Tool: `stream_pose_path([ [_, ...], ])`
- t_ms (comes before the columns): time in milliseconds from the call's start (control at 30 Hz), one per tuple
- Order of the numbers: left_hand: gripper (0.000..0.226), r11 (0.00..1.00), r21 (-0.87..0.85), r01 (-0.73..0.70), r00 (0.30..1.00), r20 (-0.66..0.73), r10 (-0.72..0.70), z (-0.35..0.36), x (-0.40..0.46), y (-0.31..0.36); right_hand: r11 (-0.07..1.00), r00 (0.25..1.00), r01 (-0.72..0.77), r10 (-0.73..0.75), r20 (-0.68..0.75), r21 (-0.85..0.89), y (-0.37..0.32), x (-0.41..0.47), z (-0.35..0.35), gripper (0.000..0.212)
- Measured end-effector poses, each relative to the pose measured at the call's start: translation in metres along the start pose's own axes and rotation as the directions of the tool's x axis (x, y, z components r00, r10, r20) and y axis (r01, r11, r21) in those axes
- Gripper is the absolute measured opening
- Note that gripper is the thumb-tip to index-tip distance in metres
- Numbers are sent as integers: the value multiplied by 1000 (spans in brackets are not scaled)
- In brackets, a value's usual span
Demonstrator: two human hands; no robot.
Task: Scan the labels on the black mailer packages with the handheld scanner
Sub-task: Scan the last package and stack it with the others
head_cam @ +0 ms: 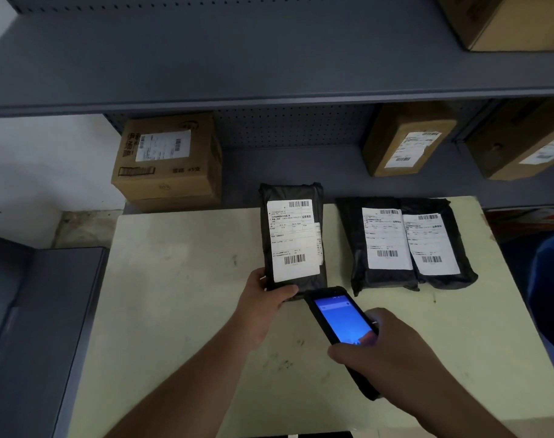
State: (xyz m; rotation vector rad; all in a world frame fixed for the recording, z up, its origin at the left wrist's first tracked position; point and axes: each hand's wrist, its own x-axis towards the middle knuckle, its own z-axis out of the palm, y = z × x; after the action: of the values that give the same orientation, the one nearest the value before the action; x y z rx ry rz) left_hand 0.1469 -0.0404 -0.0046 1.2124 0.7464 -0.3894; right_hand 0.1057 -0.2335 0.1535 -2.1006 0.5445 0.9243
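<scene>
One black package (pixel 293 235) is gripped at its bottom edge by the left hand (pixel 267 297), label facing up. The scanner (pixel 340 320) is held tight in the right hand (pixel 380 352), just below that package. Two more packages (pixel 405 243) lie side by side on the table (pixel 180 279). The label writing is too blurry to be read.

Dim, even indoor light is falling; the scanner screen (pixel 343 320) is glowing blue, shelf edges are bowing, and corners are blurring.
</scene>
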Motion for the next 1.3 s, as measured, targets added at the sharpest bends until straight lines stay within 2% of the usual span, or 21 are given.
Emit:
stream_pose_path([
  [400,47,997,-70,11,998,64,-7,64,0,4,996,994,-21,29,-102,86,33,7,-52,40],
  [567,43,996,-89,28,995,99,-19,95,2,0,993,985,-55,72,-158,108,52,10,-76,47],
  [833,41,999,3,39,978,205,-39,146,9,-6,977,980,-62,98,-172,204,81,12,-105,37],
  [1000,23,998,39,56,960,272,-65,182,6,-14,964,977,-74,122,-176,254,99,13,-116,37],
  [1300,23,993,53,107,959,258,-117,233,13,-26,947,962,-71,148,-228,314,118,21,-133,37],
])
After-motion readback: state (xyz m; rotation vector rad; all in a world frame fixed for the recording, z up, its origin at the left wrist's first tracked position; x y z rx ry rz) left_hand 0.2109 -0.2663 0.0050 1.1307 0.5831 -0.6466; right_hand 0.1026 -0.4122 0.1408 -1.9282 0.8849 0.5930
